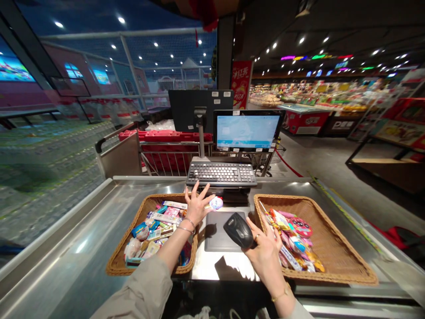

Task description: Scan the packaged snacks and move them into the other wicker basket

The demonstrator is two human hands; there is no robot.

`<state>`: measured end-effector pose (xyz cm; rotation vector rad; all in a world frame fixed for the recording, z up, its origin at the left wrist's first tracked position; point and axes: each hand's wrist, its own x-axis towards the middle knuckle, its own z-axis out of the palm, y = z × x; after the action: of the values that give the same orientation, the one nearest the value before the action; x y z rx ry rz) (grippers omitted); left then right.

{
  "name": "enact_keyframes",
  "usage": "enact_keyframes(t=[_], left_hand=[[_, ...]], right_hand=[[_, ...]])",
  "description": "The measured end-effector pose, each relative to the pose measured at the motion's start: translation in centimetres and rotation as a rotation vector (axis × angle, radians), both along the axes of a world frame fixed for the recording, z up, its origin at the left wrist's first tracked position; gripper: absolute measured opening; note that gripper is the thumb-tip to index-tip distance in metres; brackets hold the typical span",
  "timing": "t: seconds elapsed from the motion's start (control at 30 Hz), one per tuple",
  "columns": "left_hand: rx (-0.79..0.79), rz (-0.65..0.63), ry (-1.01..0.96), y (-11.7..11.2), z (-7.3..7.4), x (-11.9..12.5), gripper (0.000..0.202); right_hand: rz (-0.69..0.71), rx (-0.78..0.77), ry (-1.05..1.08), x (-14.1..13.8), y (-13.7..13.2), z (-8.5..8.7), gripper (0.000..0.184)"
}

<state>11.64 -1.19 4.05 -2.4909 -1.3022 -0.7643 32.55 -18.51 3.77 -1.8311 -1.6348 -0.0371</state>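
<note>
My left hand (197,205) is over the right edge of the left wicker basket, just in front of the keyboard. A small round sweet pack (216,203), white and purple with a bit of red, is held at its thumb side, while the other fingers spread upward. My right hand (265,253) grips a black barcode scanner (238,230), its head tilted over the grey pad (212,243) on the counter. The left basket (111,261) holds many wrapped sweets and small packs. Colourful sweets also lie in the left part of the right basket (345,248).
A black keyboard (222,173) stands behind the pad, below a lit screen (247,130) and a second monitor's dark back (186,110). The metal counter (83,243) has raised edges. Trolleys (166,159) stand beyond it; a red freezer (305,120) is farther right.
</note>
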Motion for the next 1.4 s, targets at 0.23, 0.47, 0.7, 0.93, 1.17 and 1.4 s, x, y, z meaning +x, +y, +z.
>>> enact_keyframes(t=[0.23,0.47,0.7,0.93,1.17,1.4], left_hand=[[0.002,0.019,-0.003,0.0,-0.1,-0.9,0.049],[0.024,0.041,-0.014,0.0,-0.2,-1.9,0.047],[0.016,0.058,-0.016,0.2,-0.3,-2.7,0.046],[0.011,0.053,-0.017,0.4,-0.5,-3.1,0.049],[0.007,0.049,-0.013,0.5,-0.4,-3.3,0.049],[0.012,-0.001,-0.009,0.9,-0.7,-3.8,0.049]], right_hand=[[0.014,0.002,0.017,-0.6,0.2,0.3,0.025],[0.066,-0.016,0.018,-1.0,0.7,0.4,0.025],[0.115,-0.044,0.044,-1.5,0.8,0.5,0.026],[0.097,-0.03,0.095,-2.4,0.8,0.9,0.023],[0.091,-0.026,0.091,-2.7,0.7,1.0,0.023],[0.091,0.01,0.082,-3.0,1.0,0.4,0.023]])
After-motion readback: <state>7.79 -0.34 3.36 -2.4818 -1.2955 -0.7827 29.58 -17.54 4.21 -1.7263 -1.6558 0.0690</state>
